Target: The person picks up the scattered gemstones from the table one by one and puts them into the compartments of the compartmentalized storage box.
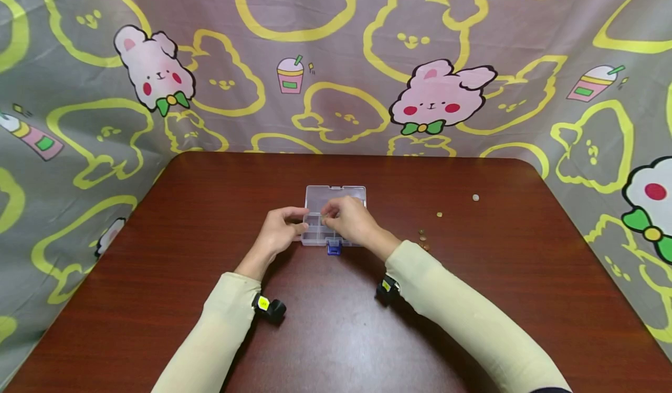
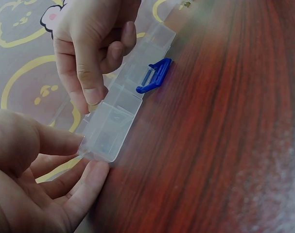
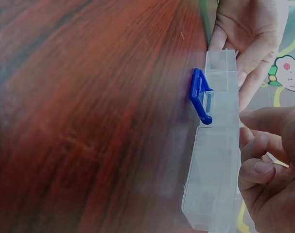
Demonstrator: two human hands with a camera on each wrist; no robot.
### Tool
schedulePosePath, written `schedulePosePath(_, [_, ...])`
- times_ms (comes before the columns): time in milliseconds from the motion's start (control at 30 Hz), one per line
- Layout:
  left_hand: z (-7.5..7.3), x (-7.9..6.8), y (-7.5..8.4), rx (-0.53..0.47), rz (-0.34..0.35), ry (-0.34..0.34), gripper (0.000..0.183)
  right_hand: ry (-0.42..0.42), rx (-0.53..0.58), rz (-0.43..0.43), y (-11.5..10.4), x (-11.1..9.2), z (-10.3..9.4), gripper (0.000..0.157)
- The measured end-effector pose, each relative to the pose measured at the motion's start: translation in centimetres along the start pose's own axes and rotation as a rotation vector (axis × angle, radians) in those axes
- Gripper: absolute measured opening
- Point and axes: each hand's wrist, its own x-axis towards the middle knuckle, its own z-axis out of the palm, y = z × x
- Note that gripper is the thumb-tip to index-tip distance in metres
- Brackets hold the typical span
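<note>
A clear plastic compartment box (image 1: 311, 237) lies on the table with its lid (image 1: 317, 197) raised at the back and its blue latch (image 1: 333, 249) hanging open at the front. My left hand (image 1: 276, 230) holds the box by its left end, thumb and fingers at the corner (image 2: 106, 158). Over the left compartments, my right hand (image 1: 350, 221) points down, thumb and forefinger pinching a small yellowish-brown piece (image 2: 93, 108). That piece is right at the box's upper edge in the left wrist view. In the right wrist view the fingers hide it behind the box wall (image 3: 213, 170).
To the right of the box, several small brown pieces (image 1: 422, 239) lie on the brown table (image 1: 210, 206). Farther back are a yellowish piece (image 1: 439, 214) and a white one (image 1: 475, 197). A patterned curtain (image 1: 336, 113) surrounds the table's back and sides.
</note>
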Motion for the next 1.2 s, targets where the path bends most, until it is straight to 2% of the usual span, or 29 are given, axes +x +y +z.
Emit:
schedulePosePath(267, [0.0, 0.1, 0.0, -0.003, -0.004, -0.003, 0.036, 0.023, 0.000, -0.013, -0.1, -0.5, -0.4, 0.010])
schedulePosePath(567, [0.0, 0.2, 0.1, 0.008, 0.003, 0.003, 0.037, 0.087, 0.004, -0.047, 1.2, -2.1, -1.7, 0.005])
schedulePosePath(833, [-0.2, 0.0, -0.1, 0.032, -0.002, -0.001, 0.037, 0.100, 0.005, -0.033, 3.1, -4.1, -3.4, 0.009])
schedulePosePath(1200, [-0.3, 0.1, 0.0, 0.054, -0.005, -0.009, 0.037, 0.085, -0.025, 0.012, 5.6, -7.8, -6.0, 0.008])
